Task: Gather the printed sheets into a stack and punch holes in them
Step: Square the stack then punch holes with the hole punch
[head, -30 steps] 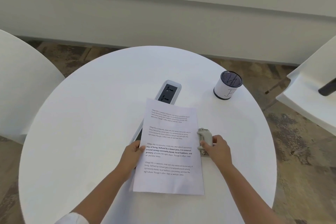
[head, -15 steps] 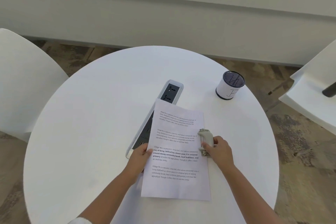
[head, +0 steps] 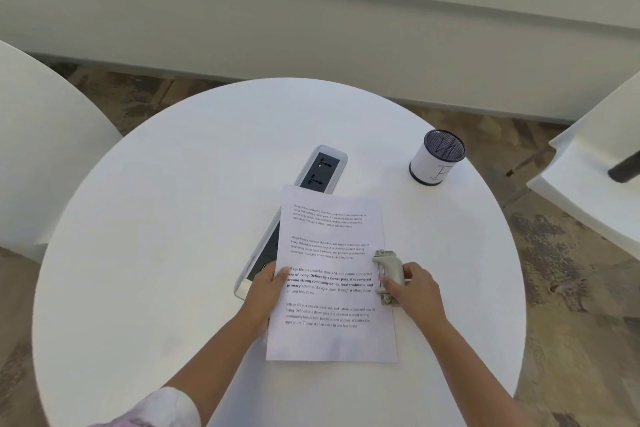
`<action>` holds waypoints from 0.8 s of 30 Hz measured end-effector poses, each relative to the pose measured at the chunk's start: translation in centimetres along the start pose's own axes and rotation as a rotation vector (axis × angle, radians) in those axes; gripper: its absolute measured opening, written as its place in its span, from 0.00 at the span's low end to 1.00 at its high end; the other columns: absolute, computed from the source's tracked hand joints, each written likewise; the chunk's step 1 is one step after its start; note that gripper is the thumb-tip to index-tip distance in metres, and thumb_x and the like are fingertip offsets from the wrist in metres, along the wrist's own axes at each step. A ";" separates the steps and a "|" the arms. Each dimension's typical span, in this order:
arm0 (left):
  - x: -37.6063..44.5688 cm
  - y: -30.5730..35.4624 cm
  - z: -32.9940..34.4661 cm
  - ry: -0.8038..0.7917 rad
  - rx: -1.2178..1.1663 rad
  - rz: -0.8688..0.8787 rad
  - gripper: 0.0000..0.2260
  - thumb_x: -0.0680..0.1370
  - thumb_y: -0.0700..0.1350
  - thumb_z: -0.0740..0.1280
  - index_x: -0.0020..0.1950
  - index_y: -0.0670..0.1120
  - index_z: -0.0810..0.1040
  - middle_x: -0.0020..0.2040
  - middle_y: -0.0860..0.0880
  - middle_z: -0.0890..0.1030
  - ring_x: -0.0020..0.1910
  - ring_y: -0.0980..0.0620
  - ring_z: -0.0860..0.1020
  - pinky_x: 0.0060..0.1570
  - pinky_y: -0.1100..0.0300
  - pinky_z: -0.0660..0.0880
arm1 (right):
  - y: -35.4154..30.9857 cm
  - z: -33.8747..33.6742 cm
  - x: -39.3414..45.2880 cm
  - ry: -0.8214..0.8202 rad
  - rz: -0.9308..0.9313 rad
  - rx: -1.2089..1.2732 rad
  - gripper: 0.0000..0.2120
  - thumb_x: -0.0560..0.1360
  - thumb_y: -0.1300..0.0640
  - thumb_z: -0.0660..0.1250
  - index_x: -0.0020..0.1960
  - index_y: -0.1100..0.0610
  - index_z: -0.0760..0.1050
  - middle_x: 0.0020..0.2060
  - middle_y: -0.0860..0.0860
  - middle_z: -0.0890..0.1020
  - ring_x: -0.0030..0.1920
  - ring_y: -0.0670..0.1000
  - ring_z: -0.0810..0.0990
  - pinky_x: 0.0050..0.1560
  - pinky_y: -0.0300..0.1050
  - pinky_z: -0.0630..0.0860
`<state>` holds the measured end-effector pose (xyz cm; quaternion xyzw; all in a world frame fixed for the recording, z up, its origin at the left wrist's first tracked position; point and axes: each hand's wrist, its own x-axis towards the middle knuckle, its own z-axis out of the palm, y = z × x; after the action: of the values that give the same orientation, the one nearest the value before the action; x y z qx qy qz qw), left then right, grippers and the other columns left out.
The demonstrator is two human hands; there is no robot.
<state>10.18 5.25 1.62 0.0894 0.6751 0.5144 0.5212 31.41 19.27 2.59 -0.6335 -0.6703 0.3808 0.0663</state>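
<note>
White printed sheets (head: 332,288) lie stacked on round table (head: 173,218), upper part overlapping power strip (head: 320,170). Left hand (head: 265,291) pinches stack's left edge, thumb on top. Right hand (head: 414,289) grips grey hole punch (head: 389,276), which sits on stack's right edge, mid-height. Mesh pen cup (head: 436,158) well apart, far right.

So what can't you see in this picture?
All in the head view:
- How many printed sheets: only the top page shows.
- Part of the socket strip: the paper covers it.
- Whether the hole punch has bitten the edge: the right hand hides it.
- Inside the mesh cup: too dark.
</note>
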 end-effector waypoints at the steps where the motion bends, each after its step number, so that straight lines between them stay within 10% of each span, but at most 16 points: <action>1: 0.1 0.0 0.0 -0.009 -0.011 -0.013 0.07 0.80 0.43 0.60 0.51 0.48 0.77 0.55 0.42 0.81 0.52 0.42 0.80 0.54 0.45 0.76 | -0.1 -0.1 0.0 -0.005 -0.007 0.000 0.12 0.69 0.52 0.71 0.44 0.56 0.72 0.47 0.56 0.78 0.43 0.54 0.77 0.35 0.42 0.68; 8: 0.0 0.1 0.2 -0.027 0.029 0.044 0.06 0.79 0.48 0.62 0.54 0.48 0.73 0.55 0.44 0.80 0.51 0.46 0.80 0.52 0.47 0.77 | -0.4 -1.5 1.8 -0.143 0.050 0.058 0.24 0.69 0.46 0.71 0.58 0.56 0.66 0.48 0.52 0.76 0.48 0.53 0.77 0.44 0.44 0.73; 15: -0.1 -0.3 0.1 -0.018 0.100 0.180 0.30 0.74 0.59 0.65 0.73 0.58 0.57 0.67 0.58 0.71 0.64 0.56 0.73 0.61 0.55 0.72 | -2.7 -0.2 3.8 0.141 -0.200 0.037 0.17 0.77 0.52 0.60 0.64 0.57 0.67 0.61 0.55 0.74 0.60 0.55 0.73 0.56 0.49 0.70; 24: 0.0 -0.7 0.3 -0.007 0.205 0.184 0.28 0.79 0.52 0.60 0.75 0.60 0.50 0.73 0.59 0.61 0.70 0.56 0.64 0.70 0.54 0.61 | -2.5 3.0 3.7 0.107 -0.365 -0.463 0.29 0.78 0.41 0.50 0.75 0.52 0.51 0.75 0.51 0.59 0.76 0.54 0.54 0.75 0.54 0.53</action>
<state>10.75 5.13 1.07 0.2053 0.7111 0.4881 0.4625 26.96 21.56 0.54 -0.5198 -0.8377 0.1657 0.0226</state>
